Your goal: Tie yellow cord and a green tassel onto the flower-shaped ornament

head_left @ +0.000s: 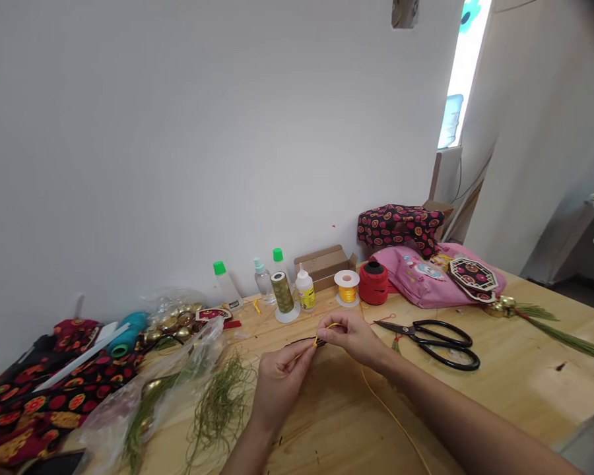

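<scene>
Over the middle of the wooden table, my left hand [288,369] pinches a yellow cord [396,422] near a small loop or knot. My right hand [349,336] is closed on the same cord just to the right, fingertips almost meeting those of the left. From below the right hand the cord's long end runs down to the front edge. Behind the fingers shows part of a dark, narrow piece [301,341], mostly hidden. Black-handled scissors [443,340] lie to the right of my right hand, blades pointing left. A small green tassel [396,343] lies by their tip.
Behind my hands stand an olive thread spool [283,293], a glue bottle [305,290], a yellow cord spool [347,290] and a red thread cone [373,284]. Loose green threads [222,402] lie left. Patterned fabric [74,389] fills the far left; a pink bag [410,277] lies right.
</scene>
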`<action>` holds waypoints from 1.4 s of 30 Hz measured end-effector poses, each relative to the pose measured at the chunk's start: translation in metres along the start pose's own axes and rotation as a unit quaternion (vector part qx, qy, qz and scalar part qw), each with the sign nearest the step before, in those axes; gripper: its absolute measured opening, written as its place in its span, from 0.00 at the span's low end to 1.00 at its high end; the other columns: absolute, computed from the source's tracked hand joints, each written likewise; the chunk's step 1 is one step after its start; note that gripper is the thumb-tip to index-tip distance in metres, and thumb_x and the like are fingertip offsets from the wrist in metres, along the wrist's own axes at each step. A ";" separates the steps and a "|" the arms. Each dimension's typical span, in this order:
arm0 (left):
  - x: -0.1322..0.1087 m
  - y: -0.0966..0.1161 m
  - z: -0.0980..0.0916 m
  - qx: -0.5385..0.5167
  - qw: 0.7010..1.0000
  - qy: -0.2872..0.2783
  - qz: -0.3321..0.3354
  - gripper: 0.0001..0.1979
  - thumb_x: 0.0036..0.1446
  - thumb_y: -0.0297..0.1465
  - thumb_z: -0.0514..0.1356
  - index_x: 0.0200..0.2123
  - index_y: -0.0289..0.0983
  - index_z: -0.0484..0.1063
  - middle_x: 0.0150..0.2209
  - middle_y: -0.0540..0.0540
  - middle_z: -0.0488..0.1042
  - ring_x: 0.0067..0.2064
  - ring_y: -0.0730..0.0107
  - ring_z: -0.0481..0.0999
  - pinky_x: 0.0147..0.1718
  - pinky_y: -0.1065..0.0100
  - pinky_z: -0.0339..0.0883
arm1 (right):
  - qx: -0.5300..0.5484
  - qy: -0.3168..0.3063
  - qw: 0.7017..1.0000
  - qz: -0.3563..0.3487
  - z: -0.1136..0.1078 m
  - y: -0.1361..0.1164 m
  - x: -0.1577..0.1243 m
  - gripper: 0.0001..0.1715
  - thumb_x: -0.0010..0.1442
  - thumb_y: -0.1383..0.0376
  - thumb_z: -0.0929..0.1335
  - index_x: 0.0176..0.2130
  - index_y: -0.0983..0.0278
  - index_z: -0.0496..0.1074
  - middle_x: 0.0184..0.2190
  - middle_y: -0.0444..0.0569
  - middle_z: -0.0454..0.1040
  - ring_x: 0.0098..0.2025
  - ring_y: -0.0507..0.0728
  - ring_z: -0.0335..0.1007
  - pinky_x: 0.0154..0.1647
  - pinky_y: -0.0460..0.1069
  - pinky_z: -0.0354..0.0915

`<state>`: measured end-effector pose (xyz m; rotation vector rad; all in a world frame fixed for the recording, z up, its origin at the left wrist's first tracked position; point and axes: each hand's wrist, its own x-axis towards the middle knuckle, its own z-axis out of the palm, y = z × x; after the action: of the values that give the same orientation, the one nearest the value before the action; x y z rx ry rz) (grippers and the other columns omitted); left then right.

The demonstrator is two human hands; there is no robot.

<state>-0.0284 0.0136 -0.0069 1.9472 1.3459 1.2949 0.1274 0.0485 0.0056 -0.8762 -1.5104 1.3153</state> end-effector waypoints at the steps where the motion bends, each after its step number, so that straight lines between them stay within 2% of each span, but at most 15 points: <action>1: 0.000 0.002 0.000 -0.011 1.000 -0.011 -0.005 0.09 0.47 0.32 0.58 0.32 0.37 0.76 0.25 0.48 0.78 0.25 0.69 0.74 0.24 0.73 0.68 | 0.003 -0.001 1.000 0.011 0.000 0.000 0.001 0.15 0.41 0.57 0.69 0.22 0.67 0.68 0.16 0.40 0.65 0.18 0.46 0.57 0.19 0.42 0.53; 3: -0.001 0.007 0.000 -0.037 0.999 -0.021 -0.022 0.10 0.48 0.32 0.58 0.34 0.37 0.75 0.32 0.46 0.78 0.31 0.66 0.75 0.30 0.71 0.68 | 0.013 0.005 1.000 0.025 -0.001 0.001 0.001 0.14 0.40 0.58 0.69 0.22 0.67 0.68 0.16 0.40 0.65 0.19 0.46 0.57 0.20 0.42 0.53; 6: -0.001 0.011 0.000 -0.057 0.997 0.004 -0.059 0.10 0.48 0.33 0.57 0.32 0.36 0.75 0.33 0.45 0.78 0.34 0.64 0.75 0.33 0.69 0.67 | 0.016 0.026 0.999 0.025 -0.002 -0.001 0.001 0.13 0.40 0.60 0.70 0.22 0.67 0.69 0.18 0.42 0.68 0.20 0.47 0.60 0.22 0.42 0.55; 9: -0.003 0.011 0.002 -0.067 0.993 0.031 -0.092 0.10 0.48 0.34 0.58 0.31 0.34 0.75 0.28 0.46 0.77 0.28 0.68 0.74 0.27 0.73 0.66 | -0.002 0.034 0.999 0.022 -0.004 -0.005 0.001 0.11 0.40 0.61 0.69 0.22 0.67 0.69 0.17 0.42 0.68 0.20 0.47 0.60 0.21 0.42 0.55; 11: -0.004 0.010 0.004 -0.074 0.990 0.034 -0.118 0.12 0.47 0.36 0.58 0.31 0.33 0.74 0.22 0.49 0.75 0.20 0.74 0.69 0.18 0.76 0.61 | -0.013 0.036 0.999 0.016 -0.005 -0.008 0.000 0.10 0.40 0.61 0.69 0.21 0.68 0.70 0.17 0.42 0.68 0.20 0.48 0.61 0.22 0.43 0.56; 13: -0.004 0.010 0.006 -0.078 0.987 0.036 -0.136 0.14 0.47 0.37 0.58 0.31 0.32 0.74 0.17 0.51 0.72 0.15 0.78 0.64 0.13 0.77 0.55 | -0.020 0.034 0.999 0.015 -0.006 -0.010 0.000 0.11 0.39 0.61 0.70 0.21 0.68 0.71 0.18 0.43 0.69 0.21 0.48 0.62 0.23 0.43 0.57; 15: -0.004 0.010 0.006 -0.078 0.987 0.043 -0.136 0.13 0.45 0.37 0.59 0.30 0.32 0.75 0.17 0.50 0.73 0.15 0.77 0.64 0.14 0.77 0.56 | -0.023 0.028 0.999 0.018 -0.007 -0.011 -0.001 0.11 0.39 0.61 0.70 0.21 0.68 0.71 0.19 0.44 0.69 0.21 0.48 0.61 0.23 0.43 0.57; 18: -0.002 0.011 0.005 -0.072 0.988 0.052 -0.123 0.11 0.44 0.35 0.60 0.29 0.35 0.76 0.23 0.47 0.76 0.23 0.71 0.71 0.21 0.74 0.63 | -0.026 0.017 0.999 0.021 -0.007 -0.013 -0.003 0.11 0.39 0.61 0.70 0.22 0.69 0.72 0.19 0.44 0.69 0.21 0.48 0.61 0.22 0.43 0.57; 20: -0.002 0.011 0.005 -0.058 0.991 0.048 -0.113 0.10 0.43 0.35 0.60 0.28 0.35 0.77 0.24 0.47 0.77 0.25 0.68 0.72 0.23 0.73 0.64 | -0.024 0.015 0.999 0.017 -0.007 -0.014 -0.003 0.11 0.39 0.62 0.70 0.22 0.69 0.72 0.20 0.44 0.70 0.21 0.48 0.61 0.22 0.43 0.57; 21: -0.003 0.011 0.005 -0.044 0.992 0.046 -0.107 0.11 0.44 0.35 0.60 0.28 0.35 0.77 0.22 0.48 0.76 0.23 0.69 0.71 0.21 0.73 0.63 | -0.021 0.015 1.000 0.016 -0.007 -0.015 -0.003 0.11 0.39 0.62 0.70 0.22 0.69 0.72 0.20 0.44 0.70 0.22 0.48 0.61 0.23 0.43 0.57; 25: -0.004 0.008 0.005 0.023 0.997 0.039 -0.063 0.11 0.45 0.36 0.59 0.28 0.35 0.77 0.11 0.54 0.66 0.13 0.77 0.59 0.14 0.74 0.55 | -0.014 0.029 0.999 0.024 -0.007 -0.014 -0.001 0.11 0.38 0.62 0.70 0.20 0.69 0.72 0.19 0.44 0.70 0.22 0.49 0.62 0.25 0.44 0.59; 29: -0.005 0.006 0.005 0.036 0.998 0.021 -0.051 0.12 0.46 0.36 0.57 0.28 0.35 0.77 0.10 0.55 0.60 0.14 0.77 0.56 0.15 0.74 0.52 | -0.022 0.042 0.998 0.039 -0.008 -0.005 0.002 0.10 0.38 0.62 0.70 0.21 0.68 0.72 0.19 0.44 0.69 0.21 0.48 0.61 0.23 0.44 0.57; 34: -0.006 0.006 0.006 0.033 0.998 -0.017 -0.056 0.11 0.47 0.36 0.56 0.26 0.35 0.75 0.15 0.52 0.65 0.18 0.76 0.59 0.17 0.75 0.52 | -0.041 -0.022 0.997 0.066 -0.009 0.004 0.004 0.06 0.41 0.65 0.68 0.20 0.68 0.69 0.16 0.40 0.65 0.20 0.46 0.56 0.20 0.41 0.52; 39: -0.005 0.006 0.006 0.049 0.992 -0.070 -0.089 0.12 0.48 0.37 0.55 0.25 0.37 0.74 0.10 0.55 0.58 0.13 0.77 0.55 0.14 0.75 0.46 | -0.052 -0.041 0.995 0.081 -0.007 0.006 0.003 0.05 0.42 0.67 0.68 0.20 0.68 0.69 0.15 0.39 0.63 0.18 0.45 0.53 0.18 0.41 0.49; 42: -0.004 0.006 0.007 0.030 0.992 -0.077 -0.094 0.11 0.48 0.36 0.55 0.26 0.37 0.75 0.15 0.51 0.69 0.18 0.73 0.65 0.17 0.74 0.55 | -0.059 -0.043 0.994 0.087 -0.005 0.008 0.002 0.05 0.42 0.67 0.67 0.19 0.68 0.69 0.13 0.38 0.62 0.17 0.45 0.51 0.18 0.41 0.48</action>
<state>-0.0201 0.0081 -0.0071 1.8658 1.4665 1.0069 0.1309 0.0539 -0.0020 -1.0581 -1.6221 1.4144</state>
